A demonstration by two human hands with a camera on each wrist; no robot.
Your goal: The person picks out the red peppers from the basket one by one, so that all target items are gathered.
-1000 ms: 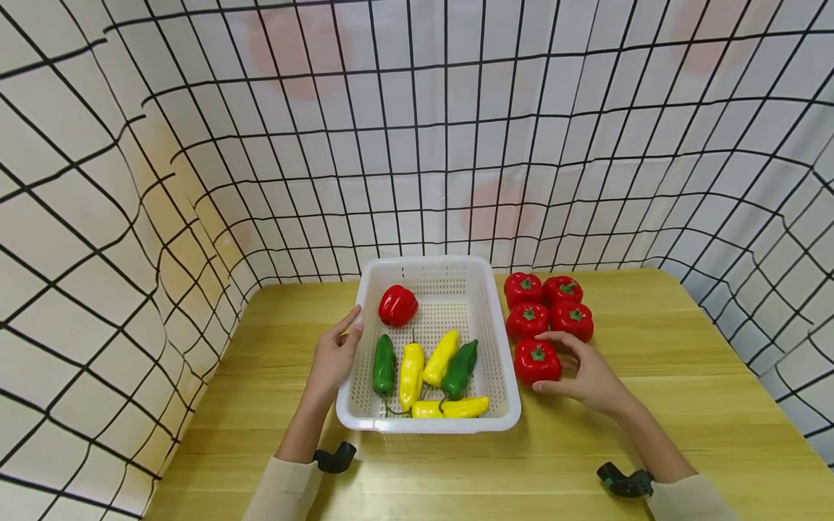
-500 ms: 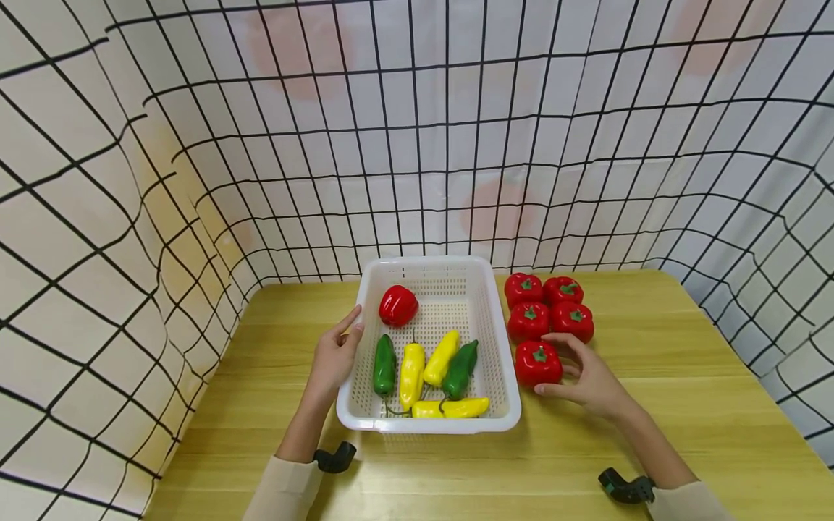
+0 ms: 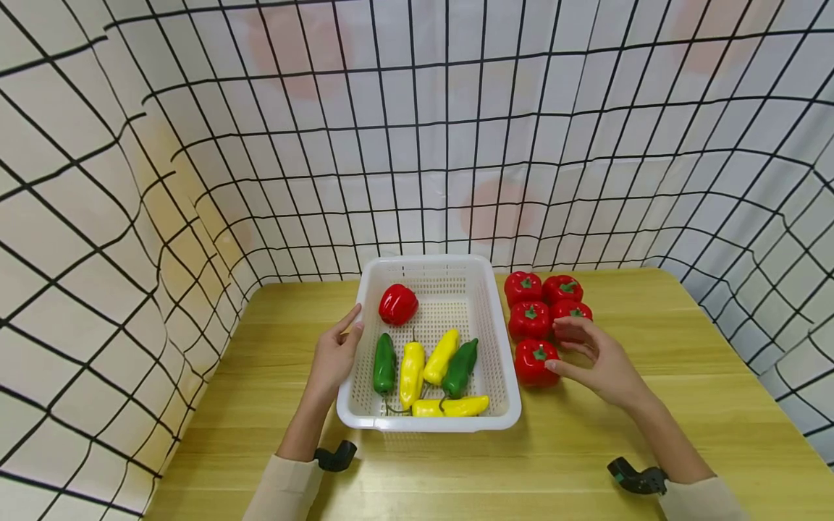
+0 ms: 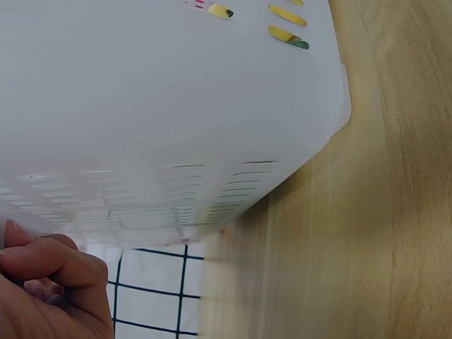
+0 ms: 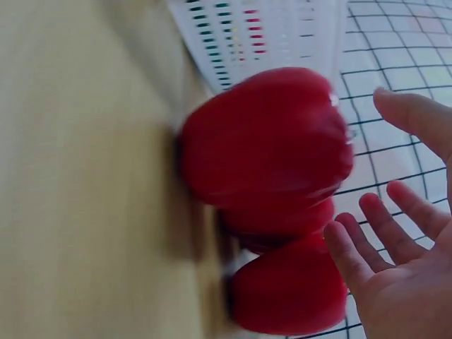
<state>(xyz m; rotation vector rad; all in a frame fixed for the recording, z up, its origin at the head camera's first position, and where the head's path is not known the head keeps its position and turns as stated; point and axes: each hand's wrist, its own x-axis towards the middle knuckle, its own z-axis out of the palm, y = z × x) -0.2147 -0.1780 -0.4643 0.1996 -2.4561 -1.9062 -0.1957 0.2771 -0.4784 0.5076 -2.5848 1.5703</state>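
My left hand (image 3: 335, 354) holds the left rim of a white plastic basket (image 3: 511, 391); in the left wrist view its curled fingers (image 4: 60, 265) lie at the basket's edge. My right hand (image 3: 602, 362) hovers beside the nearest red bell pepper (image 3: 534, 364), fingers spread. In the right wrist view a gap separates the hand (image 5: 406, 268) from that pepper (image 5: 268, 138). Several more red bell peppers (image 3: 529, 320) stand in two columns behind it, stems up. Inside the basket lie one red bell pepper (image 3: 398, 305), yellow peppers (image 3: 412, 376) and two green peppers (image 3: 384, 365).
The basket stands on a wooden table (image 3: 260, 405), close to the back edge. A white cloth with a black grid (image 3: 430, 145) rises behind and on both sides. Black camera mounts (image 3: 335, 456) sit at both wrists.
My right hand has moved off the nearest red bell pepper, slightly right and away from me, with its fingers spread wider. That pepper stays on the table. My left hand keeps its place.
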